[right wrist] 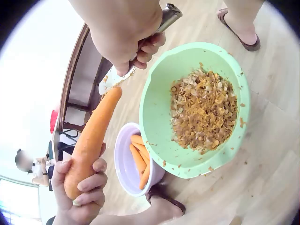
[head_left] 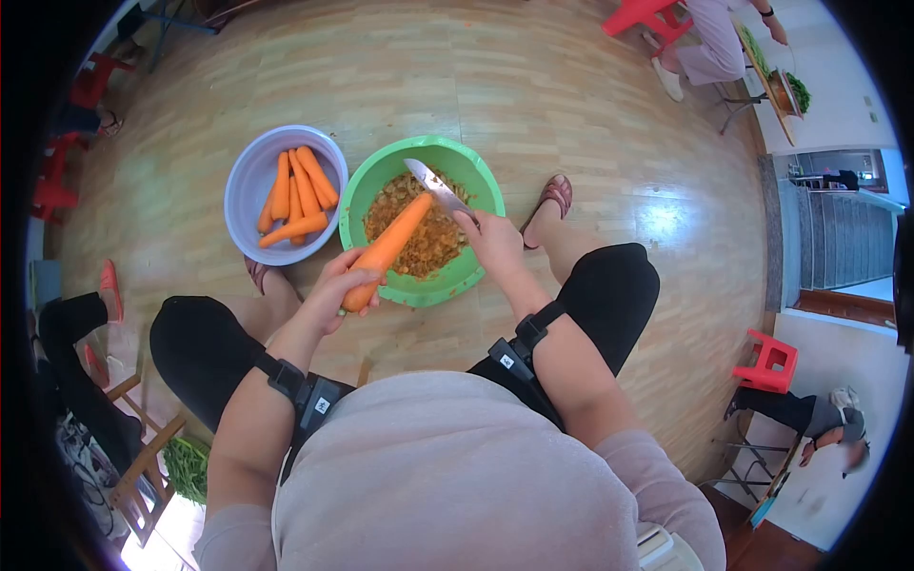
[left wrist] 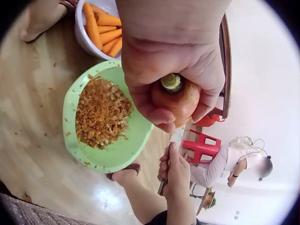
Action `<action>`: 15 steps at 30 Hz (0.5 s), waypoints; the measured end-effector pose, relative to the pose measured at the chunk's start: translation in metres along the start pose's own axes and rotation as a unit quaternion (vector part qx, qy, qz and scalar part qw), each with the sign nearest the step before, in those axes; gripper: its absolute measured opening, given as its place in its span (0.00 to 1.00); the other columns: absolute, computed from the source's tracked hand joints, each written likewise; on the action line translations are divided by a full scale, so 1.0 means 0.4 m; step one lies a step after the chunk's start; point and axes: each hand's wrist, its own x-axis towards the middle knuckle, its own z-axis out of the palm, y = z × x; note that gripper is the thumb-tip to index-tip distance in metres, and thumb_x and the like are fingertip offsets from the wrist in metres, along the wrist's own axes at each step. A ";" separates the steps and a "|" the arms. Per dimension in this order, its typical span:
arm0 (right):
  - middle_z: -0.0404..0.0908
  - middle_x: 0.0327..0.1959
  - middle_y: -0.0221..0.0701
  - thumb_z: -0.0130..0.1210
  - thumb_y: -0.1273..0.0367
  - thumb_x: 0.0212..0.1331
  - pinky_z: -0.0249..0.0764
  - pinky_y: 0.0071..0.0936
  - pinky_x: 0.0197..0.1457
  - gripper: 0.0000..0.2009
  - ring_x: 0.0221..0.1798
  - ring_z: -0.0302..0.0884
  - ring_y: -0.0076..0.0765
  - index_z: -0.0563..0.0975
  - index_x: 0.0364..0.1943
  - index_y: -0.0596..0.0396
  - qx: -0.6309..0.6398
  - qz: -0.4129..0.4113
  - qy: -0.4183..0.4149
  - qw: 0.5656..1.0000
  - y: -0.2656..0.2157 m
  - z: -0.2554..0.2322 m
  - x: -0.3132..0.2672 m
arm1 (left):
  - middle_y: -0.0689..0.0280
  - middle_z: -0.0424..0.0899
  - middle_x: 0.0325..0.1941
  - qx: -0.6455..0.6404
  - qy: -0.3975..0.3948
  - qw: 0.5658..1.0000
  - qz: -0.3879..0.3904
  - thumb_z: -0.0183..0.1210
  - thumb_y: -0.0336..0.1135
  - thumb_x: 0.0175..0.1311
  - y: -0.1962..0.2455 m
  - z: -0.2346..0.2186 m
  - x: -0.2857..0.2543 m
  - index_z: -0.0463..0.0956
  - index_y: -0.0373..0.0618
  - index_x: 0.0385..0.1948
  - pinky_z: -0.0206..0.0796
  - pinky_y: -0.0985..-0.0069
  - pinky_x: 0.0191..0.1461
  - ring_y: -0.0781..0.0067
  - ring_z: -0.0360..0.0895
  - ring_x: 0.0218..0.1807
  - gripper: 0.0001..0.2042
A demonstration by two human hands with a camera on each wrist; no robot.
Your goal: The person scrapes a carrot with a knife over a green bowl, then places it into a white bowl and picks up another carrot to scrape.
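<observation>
My left hand (head_left: 335, 289) grips a large carrot (head_left: 388, 251) by its thick stem end; the narrow tip points up and to the right. In the left wrist view the cut green stem (left wrist: 171, 82) shows between thumb and fingers. My right hand (head_left: 497, 245) holds a knife (head_left: 438, 185) by its metal handle (right wrist: 169, 18), the wide blade close to the carrot's tip. Both are over a green basin (head_left: 488, 195) with a heap of orange and brown peelings (right wrist: 204, 110) in it. Left of that stands a pale purple basin (head_left: 234, 205) with several orange carrots (head_left: 307, 181).
My feet in sandals (head_left: 554, 197) stand on either side of the basins on the wood-patterned floor (head_left: 609, 124). Red stools (head_left: 764, 362) and seated people are around the edges of the room. A bundle of green vegetables (head_left: 186, 468) lies at lower left.
</observation>
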 end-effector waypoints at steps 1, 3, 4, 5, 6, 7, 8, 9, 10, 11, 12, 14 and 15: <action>0.78 0.22 0.43 0.45 0.47 0.61 0.71 0.44 0.29 0.24 0.27 0.77 0.51 0.79 0.27 0.53 -0.001 0.016 0.005 1.000 -0.002 -0.005 0.001 | 0.58 0.75 0.36 -0.002 -0.006 1.000 0.004 0.56 0.33 0.55 0.002 -0.001 -0.001 0.61 0.38 0.57 0.63 0.82 0.18 0.74 0.76 0.24 0.26; 0.78 0.22 0.43 0.45 0.46 0.61 0.71 0.44 0.29 0.25 0.27 0.77 0.51 0.79 0.26 0.53 -0.002 0.033 0.010 0.999 -0.020 -0.024 -0.002 | 0.57 0.75 0.37 -0.004 -0.011 1.000 0.007 0.57 0.33 0.55 0.001 -0.006 0.001 0.61 0.39 0.56 0.64 0.82 0.19 0.73 0.76 0.25 0.26; 0.78 0.22 0.43 0.45 0.46 0.61 0.71 0.44 0.29 0.25 0.27 0.77 0.51 0.79 0.26 0.53 0.016 0.029 -0.004 0.999 -0.039 -0.042 -0.004 | 0.57 0.75 0.37 0.003 -0.008 1.000 0.012 0.57 0.33 0.55 -0.002 -0.009 0.004 0.61 0.39 0.57 0.64 0.82 0.18 0.74 0.76 0.25 0.26; 0.79 0.22 0.43 0.46 0.46 0.60 0.71 0.44 0.29 0.25 0.27 0.77 0.51 0.79 0.26 0.53 0.033 0.025 -0.020 0.999 -0.052 -0.054 -0.006 | 0.57 0.75 0.37 0.009 -0.005 1.000 0.016 0.57 0.33 0.55 -0.004 -0.010 0.006 0.61 0.39 0.57 0.64 0.82 0.18 0.74 0.76 0.24 0.26; 0.79 0.22 0.43 0.46 0.46 0.60 0.71 0.44 0.29 0.25 0.27 0.77 0.51 0.79 0.26 0.53 0.032 0.024 -0.021 0.999 -0.060 -0.056 -0.009 | 0.57 0.75 0.37 0.007 -0.004 1.000 0.016 0.57 0.33 0.55 -0.004 -0.010 0.007 0.61 0.39 0.57 0.64 0.82 0.18 0.74 0.76 0.24 0.26; 0.78 0.22 0.43 0.46 0.46 0.60 0.71 0.44 0.30 0.25 0.27 0.77 0.52 0.79 0.27 0.53 0.043 0.007 -0.035 0.998 -0.068 -0.055 -0.014 | 0.58 0.76 0.37 0.016 -0.006 1.000 0.018 0.57 0.33 0.55 -0.003 -0.008 0.007 0.62 0.39 0.57 0.64 0.82 0.18 0.74 0.76 0.24 0.26; 0.78 0.21 0.43 0.46 0.46 0.60 0.71 0.44 0.30 0.25 0.27 0.77 0.52 0.79 0.27 0.53 0.054 -0.009 -0.049 0.997 -0.072 -0.053 -0.018 | 0.58 0.76 0.36 0.026 -0.009 0.999 0.019 0.57 0.33 0.54 -0.001 -0.007 0.006 0.62 0.39 0.57 0.64 0.82 0.18 0.74 0.76 0.24 0.26; 0.78 0.21 0.43 0.46 0.46 0.60 0.71 0.44 0.30 0.25 0.27 0.77 0.52 0.79 0.27 0.53 0.054 -0.007 -0.049 0.997 -0.070 -0.051 -0.016 | 0.58 0.76 0.36 0.027 -0.009 0.999 0.018 0.57 0.33 0.54 0.000 -0.005 0.003 0.62 0.39 0.57 0.64 0.82 0.18 0.74 0.76 0.24 0.26; 0.78 0.21 0.42 0.46 0.45 0.60 0.71 0.44 0.30 0.25 0.28 0.77 0.51 0.80 0.28 0.53 0.031 0.003 -0.045 0.998 -0.064 -0.048 -0.012 | 0.58 0.76 0.36 0.016 -0.011 1.000 0.014 0.57 0.33 0.54 0.001 -0.001 0.001 0.62 0.39 0.57 0.64 0.82 0.18 0.74 0.76 0.24 0.26; 0.78 0.21 0.42 0.46 0.45 0.60 0.71 0.43 0.30 0.25 0.28 0.78 0.51 0.80 0.28 0.53 0.007 0.014 -0.041 0.999 -0.057 -0.046 -0.009 | 0.58 0.76 0.36 0.006 -0.013 1.000 0.011 0.57 0.33 0.54 0.001 0.002 0.000 0.62 0.39 0.57 0.64 0.82 0.18 0.74 0.76 0.24 0.27; 0.78 0.21 0.42 0.46 0.45 0.60 0.71 0.43 0.30 0.25 0.28 0.78 0.51 0.80 0.28 0.53 0.007 0.016 -0.039 0.999 -0.042 -0.041 -0.006 | 0.58 0.76 0.36 0.008 -0.015 1.000 0.010 0.57 0.33 0.54 -0.001 0.000 0.001 0.62 0.39 0.57 0.64 0.82 0.18 0.74 0.76 0.24 0.27; 0.79 0.22 0.42 0.45 0.45 0.60 0.72 0.43 0.30 0.26 0.27 0.78 0.51 0.80 0.28 0.53 -0.010 0.038 -0.035 0.999 -0.012 -0.035 0.004 | 0.59 0.76 0.36 0.029 -0.023 0.999 0.004 0.58 0.33 0.53 -0.002 -0.011 0.000 0.62 0.39 0.57 0.64 0.82 0.18 0.74 0.76 0.25 0.27; 0.79 0.22 0.42 0.45 0.45 0.60 0.72 0.43 0.30 0.26 0.27 0.78 0.51 0.80 0.28 0.53 -0.009 0.038 -0.033 0.999 -0.014 -0.042 0.005 | 0.59 0.76 0.36 0.031 -0.024 0.999 0.005 0.58 0.33 0.53 0.001 -0.010 -0.001 0.62 0.39 0.57 0.64 0.82 0.18 0.74 0.76 0.25 0.27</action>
